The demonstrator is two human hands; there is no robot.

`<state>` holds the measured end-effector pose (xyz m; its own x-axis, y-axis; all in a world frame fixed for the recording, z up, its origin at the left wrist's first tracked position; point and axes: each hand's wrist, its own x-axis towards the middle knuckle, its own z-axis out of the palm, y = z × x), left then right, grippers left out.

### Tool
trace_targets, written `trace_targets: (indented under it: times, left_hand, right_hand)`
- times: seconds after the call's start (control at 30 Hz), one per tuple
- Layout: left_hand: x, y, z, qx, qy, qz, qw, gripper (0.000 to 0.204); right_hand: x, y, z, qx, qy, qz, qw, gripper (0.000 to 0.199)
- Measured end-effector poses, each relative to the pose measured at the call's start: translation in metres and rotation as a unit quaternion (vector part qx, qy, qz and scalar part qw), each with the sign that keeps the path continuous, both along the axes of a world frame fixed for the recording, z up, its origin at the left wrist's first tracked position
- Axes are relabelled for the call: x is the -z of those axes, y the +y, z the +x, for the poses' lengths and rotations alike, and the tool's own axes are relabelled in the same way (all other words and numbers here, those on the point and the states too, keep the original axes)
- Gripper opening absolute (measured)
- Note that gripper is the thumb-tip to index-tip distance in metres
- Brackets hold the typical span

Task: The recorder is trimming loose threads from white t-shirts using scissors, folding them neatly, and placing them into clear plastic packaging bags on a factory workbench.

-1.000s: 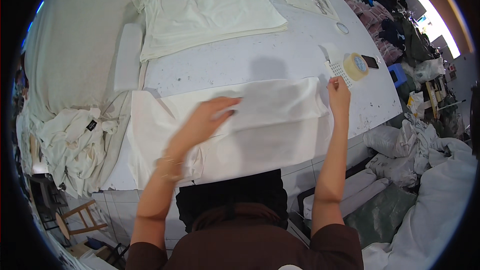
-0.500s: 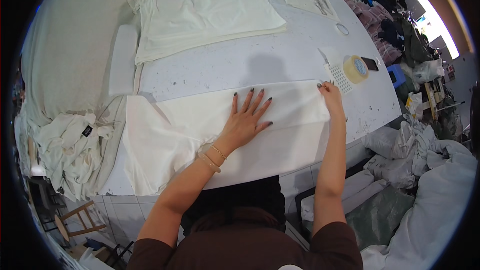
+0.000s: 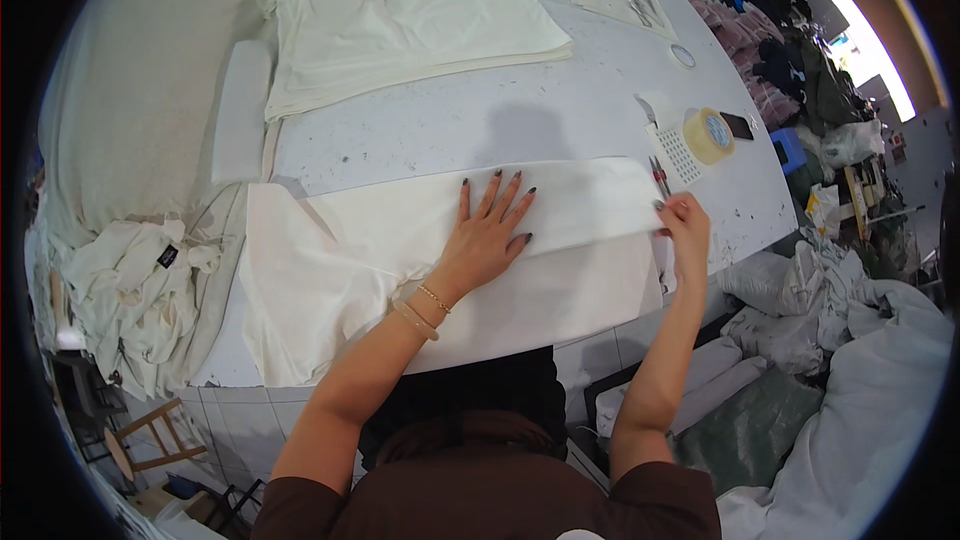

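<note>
A white garment (image 3: 370, 215) lies folded lengthwise along the near side of the white table (image 3: 400, 145), its folded strip uppermost. My left hand (image 3: 483, 240) rests flat on the middle of it, fingers spread. At the garment's right end, my right hand (image 3: 688, 225) pinches the corner of the folded strip between thumb and fingers. Just beyond that hand lies a small pointed tool with red on it (image 3: 659, 176), perhaps thread snips. Below the strip, a single lower layer of the garment reaches the table's near edge.
White shirts (image 3: 420, 15) are stacked at the far side. Crumpled cream garments (image 3: 140, 285) sit at the left. On the right are a sticker sheet (image 3: 676, 154), a tape roll (image 3: 709, 136) and a phone (image 3: 737, 126). Bags (image 3: 770, 330) crowd the floor at right.
My right hand has moved down along the garment's right end, from the upper corner to the strip's lower corner. The red-marked tool now shows more fully. My left hand stays flat on the cloth.
</note>
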<state>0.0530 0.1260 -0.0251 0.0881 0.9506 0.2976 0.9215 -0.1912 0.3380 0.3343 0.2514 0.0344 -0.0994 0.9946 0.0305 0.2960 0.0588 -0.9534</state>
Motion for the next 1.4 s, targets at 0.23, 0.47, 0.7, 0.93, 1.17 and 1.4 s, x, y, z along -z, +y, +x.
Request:
trace_targets:
  times: [0.23,0.47,0.7,0.93,1.17,1.4]
  left_hand:
    - [-0.006,-0.005,-0.008,-0.001,0.022,-0.034,0.999,0.059]
    - [-0.028,-0.081,-0.145,-0.316,0.171,-0.179,0.916,0.065]
    - [-0.09,-0.232,-0.252,-0.503,0.113,-0.123,0.848,0.037]
    - [-0.055,-0.191,-0.209,-0.419,-0.252,-0.048,0.871,0.047]
    - [-0.051,-0.179,-0.238,-0.34,-0.498,-0.037,0.797,0.053]
    - [-0.069,-0.18,-0.231,-0.334,-0.656,-0.113,0.667,0.06]
  right_hand:
    - [0.047,-0.006,-0.001,0.071,-0.408,0.183,0.892,0.019]
    - [0.052,-0.044,-0.081,-0.085,-0.464,0.205,0.858,0.049]
    - [0.065,-0.039,-0.083,-0.065,-0.468,0.178,0.863,0.047]
    - [0.053,-0.043,-0.092,-0.057,-0.453,0.2,0.867,0.047]
    - [-0.013,-0.178,-0.224,-0.521,-0.177,0.334,0.765,0.057]
    - [0.022,-0.277,-0.292,-0.456,-0.203,0.316,0.807,0.089]
